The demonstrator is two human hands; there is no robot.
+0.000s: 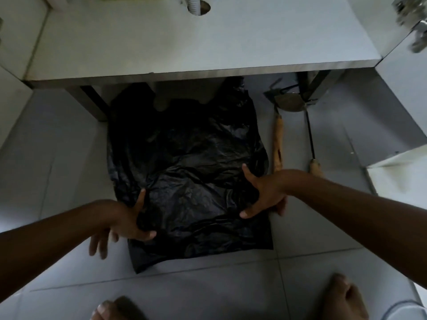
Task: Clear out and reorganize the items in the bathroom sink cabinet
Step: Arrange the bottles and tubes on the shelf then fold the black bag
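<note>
A big black crinkly plastic bag [191, 162] lies flat on the grey tiled floor [69, 158], between the two hands. The left hand [124, 225] pinches its edge with thumb and first finger. The right hand [263, 192] grips the other edge, thumb on top. Just past the right hand lie two wooden-handled metal tools [277, 144]. I think the bag is being spread or lifted; next, both hands should move together so it does not tear.
</note>
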